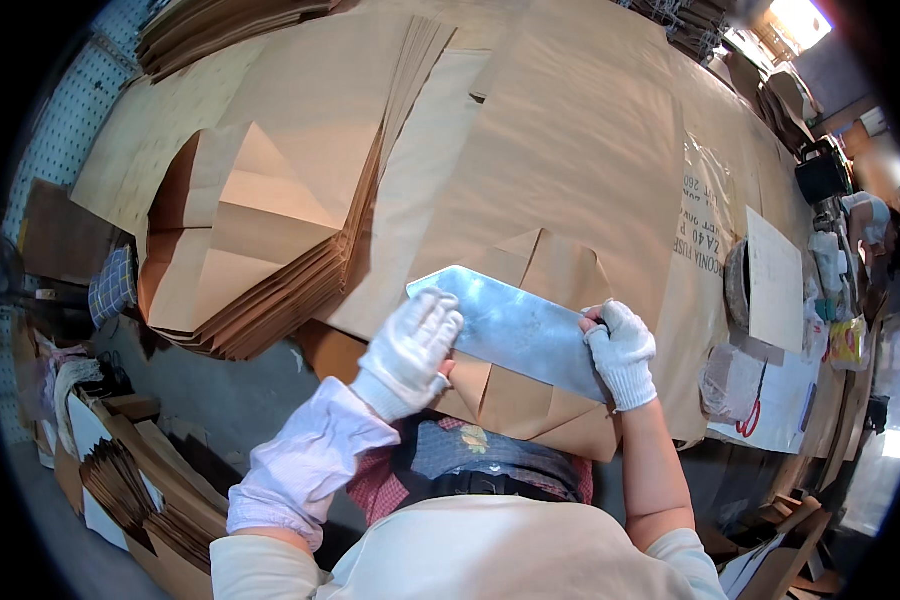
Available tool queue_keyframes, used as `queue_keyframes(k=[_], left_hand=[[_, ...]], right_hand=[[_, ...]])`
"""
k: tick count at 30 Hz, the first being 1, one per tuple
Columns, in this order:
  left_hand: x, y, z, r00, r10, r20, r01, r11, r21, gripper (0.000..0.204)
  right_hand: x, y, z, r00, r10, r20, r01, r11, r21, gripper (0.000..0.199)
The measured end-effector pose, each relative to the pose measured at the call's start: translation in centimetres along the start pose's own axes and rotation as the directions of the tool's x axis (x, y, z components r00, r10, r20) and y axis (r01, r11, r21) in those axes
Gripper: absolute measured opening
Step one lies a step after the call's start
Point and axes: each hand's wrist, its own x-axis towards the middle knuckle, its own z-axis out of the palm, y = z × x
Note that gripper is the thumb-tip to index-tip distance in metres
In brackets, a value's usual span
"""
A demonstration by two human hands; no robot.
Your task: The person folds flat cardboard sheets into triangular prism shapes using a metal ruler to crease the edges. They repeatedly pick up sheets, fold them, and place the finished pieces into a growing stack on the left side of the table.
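A flat strip of shiny sheet metal (515,325) lies slantwise across the folded end of a brown paper bag (570,270). The bag's creased flaps show above and below the metal. My left hand (410,345), in a white glove with a pale sleeve over the forearm, rests at the strip's left end. Its fingers are stretched out, and the bare thumb tip sits apart near the lower paper flap. My right hand (620,350), in a white glove with bare fingertips, is closed round the strip's right end. Paper under the metal is hidden.
A thick stack of brown paper bags (270,240) with opened ends stands at left on the table. At right are a white board (774,285), red-handled scissors (750,415) and a clear plastic packet (730,380). Another person (870,215) is at the far right.
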Motion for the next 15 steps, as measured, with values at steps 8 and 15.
queue_keyframes(k=[8,15], left_hand=[[0.6,0.9,0.2,0.991,-0.1,0.089,0.098,0.995,0.026,0.065],[-0.4,1.3,1.3,0.977,-0.11,0.181,0.085,0.987,0.138,0.07]], right_hand=[[0.2,0.2,-0.2,0.999,0.035,0.025,-0.034,0.998,-0.061,0.012],[-2.8,-0.7,2.1,0.91,-0.414,-0.031,0.396,0.888,-0.235,0.063]])
